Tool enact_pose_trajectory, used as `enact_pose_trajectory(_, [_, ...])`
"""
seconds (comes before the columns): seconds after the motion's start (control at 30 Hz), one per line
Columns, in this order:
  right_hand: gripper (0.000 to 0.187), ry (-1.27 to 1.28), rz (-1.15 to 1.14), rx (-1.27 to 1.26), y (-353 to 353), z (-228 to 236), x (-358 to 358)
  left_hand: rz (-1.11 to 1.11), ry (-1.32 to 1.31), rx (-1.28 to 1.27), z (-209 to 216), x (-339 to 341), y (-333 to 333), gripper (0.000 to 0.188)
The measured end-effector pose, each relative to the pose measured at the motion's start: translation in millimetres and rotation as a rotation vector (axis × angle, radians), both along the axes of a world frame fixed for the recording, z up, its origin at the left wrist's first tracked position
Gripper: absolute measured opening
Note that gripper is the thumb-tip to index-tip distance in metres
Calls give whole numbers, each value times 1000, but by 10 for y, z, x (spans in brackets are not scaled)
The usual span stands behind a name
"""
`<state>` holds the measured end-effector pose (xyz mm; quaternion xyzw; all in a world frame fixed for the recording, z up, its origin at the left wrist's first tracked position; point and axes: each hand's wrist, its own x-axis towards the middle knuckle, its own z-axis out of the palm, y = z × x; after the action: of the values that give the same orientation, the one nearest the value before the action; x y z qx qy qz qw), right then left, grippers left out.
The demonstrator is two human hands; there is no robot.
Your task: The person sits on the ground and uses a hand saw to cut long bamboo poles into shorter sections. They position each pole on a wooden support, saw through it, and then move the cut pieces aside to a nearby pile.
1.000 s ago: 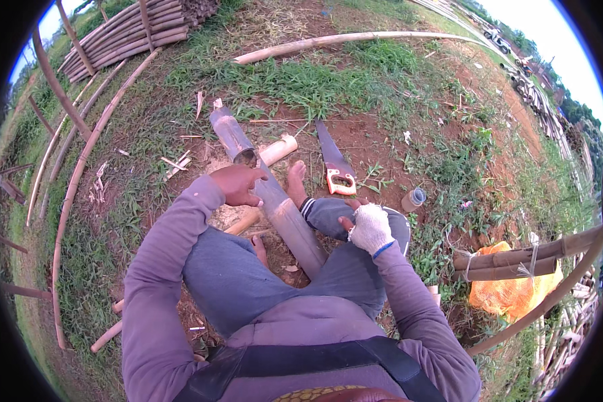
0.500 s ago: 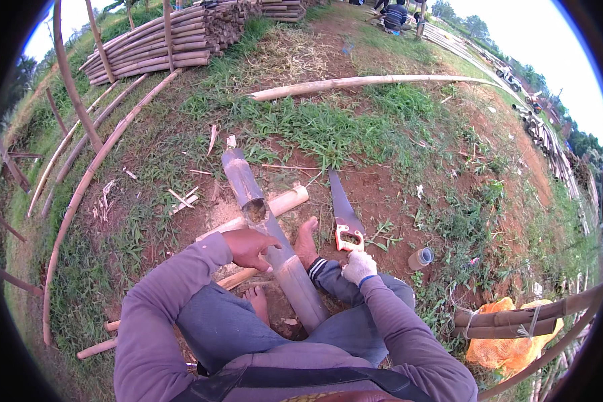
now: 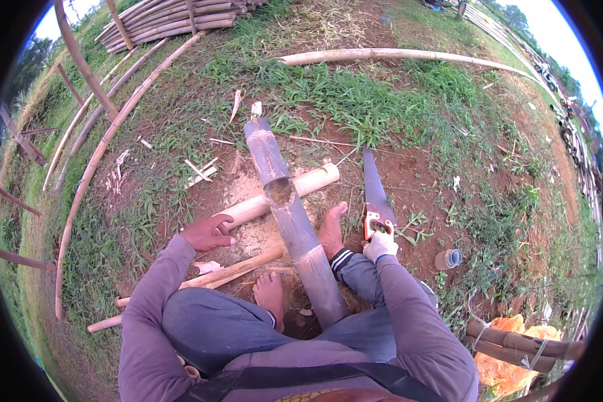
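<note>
My bare left hand (image 3: 208,233), thumb and fingers apart and empty, hovers by the left end of a pale, peeled bamboo pole (image 3: 251,208). My right hand (image 3: 380,247), in a white glove, has its fingers at the handle of a handsaw (image 3: 378,194) and appears closed on it. The saw's blade points away from me on the soil. Between my legs a thick, dark bamboo culm (image 3: 301,231) lies across the pale pole, with an open cut in its upper side. My bare right foot (image 3: 331,232) rests against it.
Thinner bamboo pieces (image 3: 234,269) lie beside my left foot (image 3: 269,292). A small jar (image 3: 447,259) stands right of the saw. Tied poles (image 3: 516,345) and orange netting (image 3: 499,375) are at lower right. A long pole (image 3: 409,55) crosses the grass ahead; stacked bamboo (image 3: 167,23) is behind.
My left hand has moved left, off the dark bamboo culm. The gloved right hand has reached forward onto the saw handle. The whole view has shifted slightly downward.
</note>
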<state>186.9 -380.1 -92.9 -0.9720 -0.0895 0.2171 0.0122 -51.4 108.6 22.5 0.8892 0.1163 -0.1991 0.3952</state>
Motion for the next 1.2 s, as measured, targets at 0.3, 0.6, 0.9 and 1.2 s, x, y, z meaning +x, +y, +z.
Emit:
enact_pose_trajectory(0.3, [69, 39, 48, -157, 267, 69, 224, 251, 30, 187, -1097, -815, 319, 82])
enact_pose_trajectory(0.6, [36, -414, -243, 820, 128, -615, 489, 419, 158, 485, -1275, -1026, 754, 85])
enact_pose_trajectory(0.9, [33, -502, 323, 903, 2170, 409, 1528, 368, 438, 667, -1490, -838, 1211, 101])
enact_pose_trajectory(1.2, [36, -790, 987, 541, 4682, 854, 3007, 311, 447, 658, -1525, -983, 1019, 118])
